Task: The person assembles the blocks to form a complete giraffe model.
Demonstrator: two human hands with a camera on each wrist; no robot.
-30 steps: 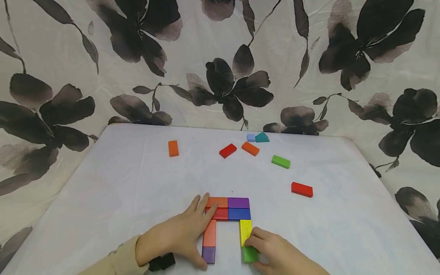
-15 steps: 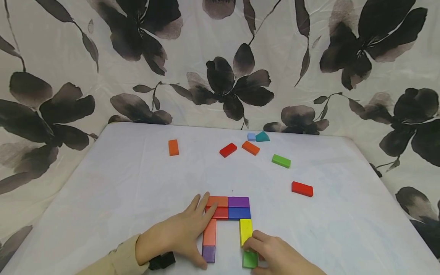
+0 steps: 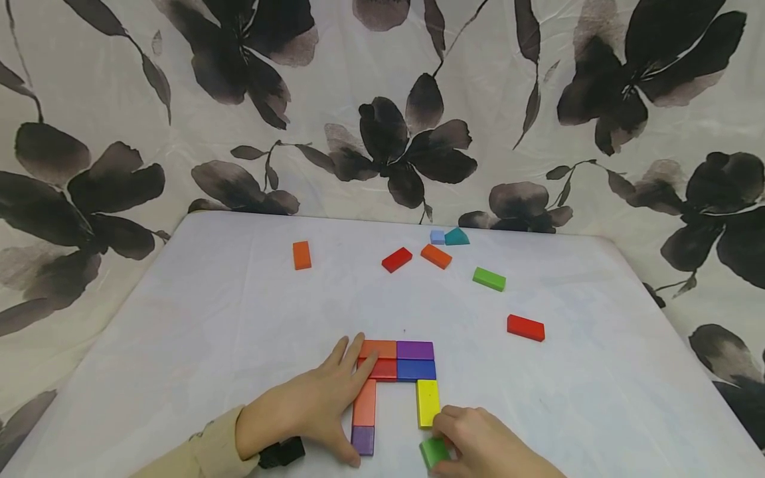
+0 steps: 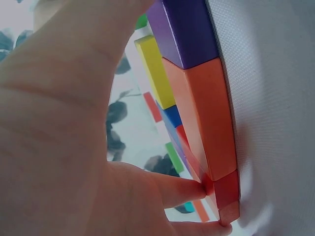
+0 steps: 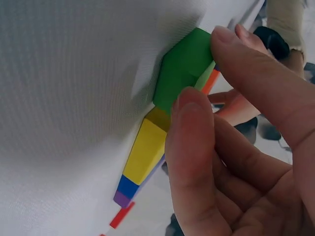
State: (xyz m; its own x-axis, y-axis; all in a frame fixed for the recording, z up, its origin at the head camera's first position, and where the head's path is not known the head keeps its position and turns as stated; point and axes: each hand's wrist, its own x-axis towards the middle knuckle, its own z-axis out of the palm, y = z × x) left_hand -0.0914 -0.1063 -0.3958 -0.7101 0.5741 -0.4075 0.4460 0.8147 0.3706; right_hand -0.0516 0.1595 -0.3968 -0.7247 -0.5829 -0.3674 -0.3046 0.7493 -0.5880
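In the head view my left hand [image 3: 319, 405] rests with spread fingers along the left side of a block arrangement. Its fingertips touch the orange block [image 3: 382, 349] and the red block [image 3: 385, 370]; its thumb lies by the lower purple block [image 3: 362, 441]. My right hand [image 3: 478, 438] pinches a green block [image 3: 434, 454] between thumb and fingers. This block sits slightly turned below the yellow block [image 3: 427, 403], with a narrow gap between them. In the right wrist view the green block [image 5: 182, 69] shows a broad angled face. A blue block [image 3: 416, 370] adjoins the red one.
Loose blocks lie farther back on the white table [image 3: 239, 312]: an orange one [image 3: 301, 255], a red one [image 3: 397, 259], a green one [image 3: 489, 279], a teal one [image 3: 457, 236] and a red one [image 3: 526, 328] at right. Floral cloth [image 3: 335, 79] hangs behind.
My right hand has drawn the green block toward me and turned it a little, opening a gap below the yellow block. The left hand has stayed in place.
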